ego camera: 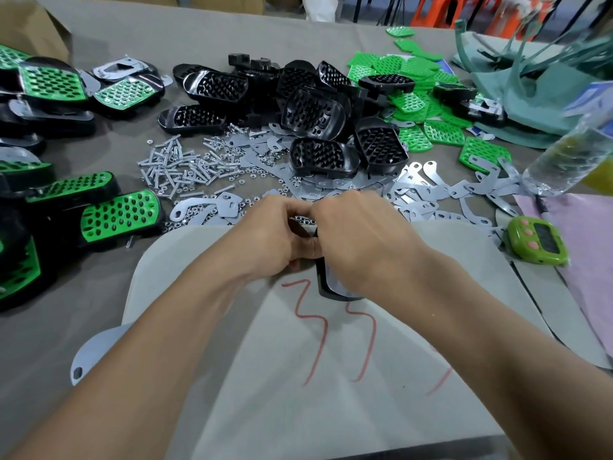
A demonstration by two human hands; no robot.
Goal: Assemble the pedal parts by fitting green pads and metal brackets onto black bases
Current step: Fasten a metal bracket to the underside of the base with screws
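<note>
The grey-clothed table [83,280] fills my feed from edge to edge. Nearest me lies a pale sheet [298,403] with red scrawls on it, and my two forearms reach across it.

At the left edge are the assembled pedals [119,217], green pads set into black bases, some of them stacked on each other. Further back, in the middle, is a loose heap of black bases [315,111], lying at all angles. To its right is the spread of green pads [414,104], some partly under the black pieces. Flat metal brackets [431,194] fan out in front of both heaps, reaching the far edge of the pale sheet. Left of them is a scatter of screws [179,167].

My left hand [272,234] and right hand [361,240] meet over the far end of the sheet, fingers curled tight. Between them they grip one pedal base [321,277]. Only its near end shows below my right palm, with a grey metal bracket [336,285] lying against it. I cannot tell whether a green pad is fitted; my hands cover the rest.

At the right stands a blurred plastic bottle [564,157], and nearer me a small green timer [537,242].
</note>
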